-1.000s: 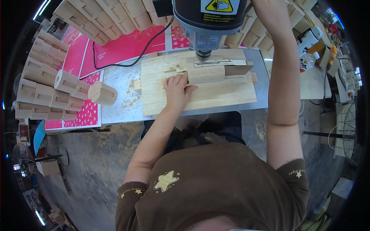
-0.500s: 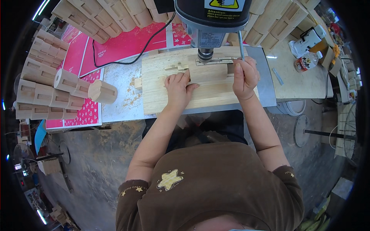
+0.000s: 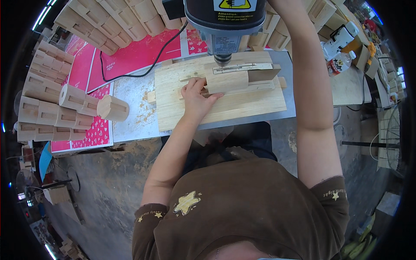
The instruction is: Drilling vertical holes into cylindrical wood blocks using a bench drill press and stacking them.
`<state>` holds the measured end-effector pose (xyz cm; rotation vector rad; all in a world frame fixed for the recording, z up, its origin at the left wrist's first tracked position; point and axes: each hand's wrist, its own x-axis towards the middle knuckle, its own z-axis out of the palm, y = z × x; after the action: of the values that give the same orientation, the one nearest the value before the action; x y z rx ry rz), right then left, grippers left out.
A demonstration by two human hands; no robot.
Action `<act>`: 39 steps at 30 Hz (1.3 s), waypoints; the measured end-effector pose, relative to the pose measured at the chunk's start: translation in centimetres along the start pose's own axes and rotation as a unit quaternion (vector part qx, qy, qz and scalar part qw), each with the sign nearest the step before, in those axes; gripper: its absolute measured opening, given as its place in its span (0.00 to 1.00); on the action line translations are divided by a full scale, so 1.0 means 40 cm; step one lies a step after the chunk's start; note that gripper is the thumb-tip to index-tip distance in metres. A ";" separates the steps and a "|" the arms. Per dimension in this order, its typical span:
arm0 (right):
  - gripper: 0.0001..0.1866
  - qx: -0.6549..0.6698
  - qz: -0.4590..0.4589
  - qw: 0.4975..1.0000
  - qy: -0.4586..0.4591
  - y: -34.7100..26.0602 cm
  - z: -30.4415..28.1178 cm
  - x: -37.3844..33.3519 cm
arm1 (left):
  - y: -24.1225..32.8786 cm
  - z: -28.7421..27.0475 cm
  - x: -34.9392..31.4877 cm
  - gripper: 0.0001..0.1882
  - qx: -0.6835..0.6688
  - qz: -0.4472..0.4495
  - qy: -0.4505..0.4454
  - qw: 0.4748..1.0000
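A pale wooden block [image 3: 227, 81] with a rounded side lies on a flat wooden board [image 3: 255, 102], beneath the drill press [image 3: 225, 17]. My left hand [image 3: 197, 97] grips the left end of this block, thumb along the near side and fingers bent behind it. Over the block's top lies a narrow slotted metal strip [image 3: 238, 68], right under the drill chuck [image 3: 222, 60]. My right arm reaches up past the board to the drill press's right side. Only the wrist part of my right hand [image 3: 281, 4] shows at the upper edge; its fingers are hidden.
Stacks of recessed wooden cylinders [image 3: 41, 112] line the left and back. One cylinder [image 3: 113, 108] stands apart on the pink-patterned sheet. A black cable [image 3: 147, 69] curves across the table. Bottles [image 3: 340, 63] stand at right. Sawdust lies left of the board.
My right hand has let go of the metal lever beside the block and risen to the upper edge. My left hand stays at the block's left end.
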<state>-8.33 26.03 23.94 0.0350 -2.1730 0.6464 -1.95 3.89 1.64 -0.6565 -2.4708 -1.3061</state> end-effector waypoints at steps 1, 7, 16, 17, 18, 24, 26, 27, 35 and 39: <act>0.17 0.054 -0.017 0.998 0.009 -0.011 0.009 -0.021 | -0.013 -0.011 -0.006 0.21 0.007 -0.007 0.006 1.000; 0.14 0.128 -0.005 0.963 -0.237 0.088 0.012 -0.296 | -0.051 -0.040 -0.017 0.22 -0.013 -0.035 -0.034 0.999; 0.13 -0.015 -0.072 0.951 -0.301 0.152 -0.028 -0.471 | -0.075 -0.254 -0.110 0.15 -0.032 -0.015 -0.010 0.999; 0.12 -0.013 -0.063 0.949 -0.308 0.158 -0.035 -0.475 | -0.079 -0.291 -0.130 0.13 -0.147 -0.096 0.002 0.985; 0.12 -0.011 -0.054 0.948 -0.315 0.157 -0.039 -0.479 | -0.079 -0.316 -0.141 0.11 -0.259 -0.174 0.016 0.950; 0.13 0.003 -0.061 0.950 -0.307 0.112 -0.033 -0.508 | 0.009 -0.358 -0.104 0.15 -0.311 -0.351 0.011 0.883; 0.13 0.011 -0.063 0.949 -0.307 0.104 -0.036 -0.512 | 0.021 -0.336 -0.090 0.19 -0.301 -0.405 -0.013 0.863; 0.13 0.019 -0.068 0.949 -0.306 0.100 -0.038 -0.513 | 0.011 -0.328 -0.091 0.19 -0.302 -0.405 -0.015 0.863; 0.14 0.011 -0.078 0.949 -0.304 0.078 -0.023 -0.508 | 0.042 -0.151 -0.066 0.22 -0.321 -0.377 -0.075 0.866; 0.17 -0.010 -0.056 0.964 -0.260 0.102 -0.014 -0.523 | 0.019 -0.098 -0.100 0.27 -0.322 -0.213 0.051 0.921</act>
<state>4.50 25.75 6.94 0.3491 -2.6561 0.5964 1.97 -0.06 2.65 -0.1487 -2.1436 -2.2941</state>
